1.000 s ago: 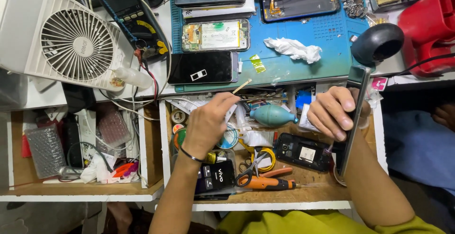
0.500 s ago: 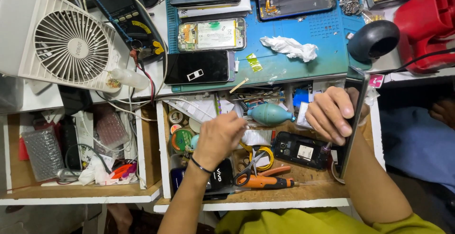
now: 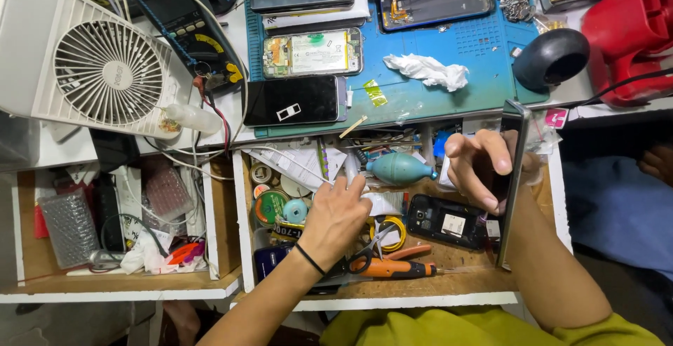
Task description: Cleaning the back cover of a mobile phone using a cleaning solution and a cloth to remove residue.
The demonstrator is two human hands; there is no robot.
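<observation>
My left hand reaches into the open wooden drawer, its fingertips pinched on a slim grey tool that points up beside a teal air blower. A black band sits on that wrist. My right hand holds a thin dark phone panel edge-on over the drawer's right side. Below the hands lie a black opened phone and orange-handled scissors. A thin wooden stick rests on the front edge of the blue mat.
On the blue mat lie an opened phone, a black phone and a crumpled white tissue. A white fan and a multimeter stand at the left, a red object at the right. A second cluttered drawer is open on the left.
My left hand has dropped the wooden stick at the mat's edge and moved down into the drawer onto the grey tool. My right hand has kept hold of the panel.
</observation>
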